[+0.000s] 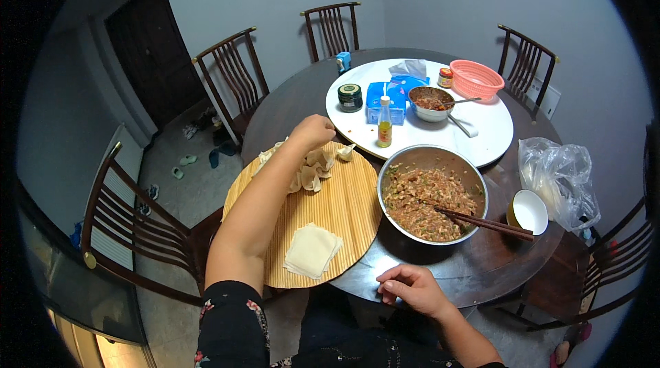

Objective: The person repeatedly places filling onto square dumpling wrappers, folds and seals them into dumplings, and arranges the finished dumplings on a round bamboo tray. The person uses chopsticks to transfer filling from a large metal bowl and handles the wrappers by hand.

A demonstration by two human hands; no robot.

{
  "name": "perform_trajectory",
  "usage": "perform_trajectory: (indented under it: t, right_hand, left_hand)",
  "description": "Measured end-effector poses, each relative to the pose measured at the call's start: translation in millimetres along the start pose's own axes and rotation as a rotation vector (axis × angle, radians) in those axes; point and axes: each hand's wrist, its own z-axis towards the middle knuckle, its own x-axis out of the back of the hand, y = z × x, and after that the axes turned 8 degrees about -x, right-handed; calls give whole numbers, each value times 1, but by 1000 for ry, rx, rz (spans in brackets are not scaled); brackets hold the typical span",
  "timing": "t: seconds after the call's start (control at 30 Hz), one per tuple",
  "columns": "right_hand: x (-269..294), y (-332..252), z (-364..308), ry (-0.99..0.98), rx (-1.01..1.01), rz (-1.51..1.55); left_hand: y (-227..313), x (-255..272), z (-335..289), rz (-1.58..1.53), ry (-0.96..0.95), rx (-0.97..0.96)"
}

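My left hand (315,131) reaches over the far edge of a round slatted mat (350,223). Its fingers are pressed together, and anything between them is hidden. Folded wontons (313,168) sit on the mat's far part, some behind my left forearm; one wonton (346,153) is close to that hand. On the near part lies a stack of pale square wrappers (313,251). My right hand (414,288) hovers by the table's front edge, loosely curled, fingers apart and nothing in it. Beyond it, a steel bowl of minced filling (433,203) has brown chopsticks (485,222) resting in it.
On the white turntable (481,141) are a sauce bottle (384,122), dark jar (350,98), blue tissue pack (386,102), small bowl with spoon (432,104), red-lidded jar (445,78) and pink basket (476,80). A white-lined bowl (529,212) and plastic bag (558,179) lie right. Chairs (230,69) surround the table.
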Motion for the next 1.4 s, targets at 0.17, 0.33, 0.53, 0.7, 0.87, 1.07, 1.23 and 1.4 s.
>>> perform_trajectory:
  t: [0.17, 0.33, 0.53, 0.7, 0.87, 1.07, 1.23, 1.4]
  right_hand:
    - [-2, 0, 1, 2, 15, -43]
    - [-2, 1, 2, 8, 22, -39]
    - [0, 1, 0, 9, 17, -24]
    - [0, 3, 0, 19, 3, -30]
    - [-2, 2, 1, 37, 1, -27]
    - [0, 4, 1, 1, 7, -42]
    - [-1, 3, 1, 4, 4, -58]
    - [0, 4, 0, 12, 9, -63]
  left_hand:
    - [-11, -1, -32, 165, -99, -130]
    - [-6, -12, -22, 338, -256, -39]
    - [23, -32, 0, 204, -226, -204]
    - [20, -48, 7, 122, -145, -118]
    - [27, -38, -12, 199, -103, -70]
    - [27, -24, -34, -121, -159, -111]
    - [14, -28, -32, -367, -201, 3]
    - [-1, -35, -23, -342, -201, -3]
